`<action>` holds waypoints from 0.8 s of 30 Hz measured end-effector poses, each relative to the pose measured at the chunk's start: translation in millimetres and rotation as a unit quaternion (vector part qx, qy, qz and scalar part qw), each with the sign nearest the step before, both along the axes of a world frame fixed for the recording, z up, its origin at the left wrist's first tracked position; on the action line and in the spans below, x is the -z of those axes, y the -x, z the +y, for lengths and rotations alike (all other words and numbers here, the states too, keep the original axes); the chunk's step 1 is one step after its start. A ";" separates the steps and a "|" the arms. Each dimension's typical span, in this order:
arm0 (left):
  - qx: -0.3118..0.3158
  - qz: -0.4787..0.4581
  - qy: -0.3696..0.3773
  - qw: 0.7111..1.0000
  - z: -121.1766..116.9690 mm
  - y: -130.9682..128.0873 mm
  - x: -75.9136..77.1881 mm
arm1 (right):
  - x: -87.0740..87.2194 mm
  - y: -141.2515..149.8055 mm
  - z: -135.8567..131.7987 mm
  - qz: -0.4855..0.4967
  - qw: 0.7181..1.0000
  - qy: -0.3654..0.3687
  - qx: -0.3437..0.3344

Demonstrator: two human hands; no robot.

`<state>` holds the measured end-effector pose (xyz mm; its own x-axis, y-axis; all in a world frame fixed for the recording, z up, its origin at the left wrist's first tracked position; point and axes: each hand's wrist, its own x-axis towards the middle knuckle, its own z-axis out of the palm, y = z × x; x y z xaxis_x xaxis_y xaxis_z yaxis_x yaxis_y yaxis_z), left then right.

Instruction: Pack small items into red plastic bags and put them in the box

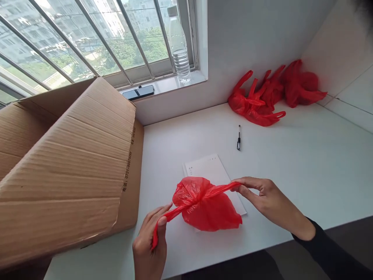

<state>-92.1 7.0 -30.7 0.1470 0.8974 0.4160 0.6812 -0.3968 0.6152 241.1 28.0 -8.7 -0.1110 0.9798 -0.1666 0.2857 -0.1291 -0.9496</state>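
A red plastic bag [204, 204] lies bunched on the white table, partly over a white sheet of paper [208, 168]. My left hand [151, 245] is closed, pinching one stretched handle of the bag at the lower left. My right hand [264, 196] is closed on the other handle, pulled out to the right. Both handles are drawn taut away from the bag's body.
A large open cardboard box [67, 167] fills the left side. A black pen [239, 140] lies beyond the paper. Several red bags [268, 97] sit piled at the back right by the wall. A water bottle [179, 46] and a dark phone [138, 92] rest on the window sill.
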 end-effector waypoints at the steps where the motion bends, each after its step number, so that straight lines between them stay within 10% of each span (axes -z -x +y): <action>1: 0.003 -0.015 0.015 1.000 -2.0 -2.3 0.1 | 1.7 4.3 -2.6 0.016 1.000 0.004 0.012; 7: 0.129 0.053 -0.004 0.990 7.6 -44.6 -3.1 | 6.8 58.5 -20.8 0.039 0.990 -0.129 0.043; 12: 0.137 0.198 0.031 0.970 11.9 -65.7 29.4 | 53.1 90.1 -32.1 -0.190 0.935 -0.298 -0.014; 24: 0.088 0.291 0.034 0.952 5.2 -68.4 46.1 | 84.6 86.3 -31.2 -0.334 0.889 -0.313 -0.025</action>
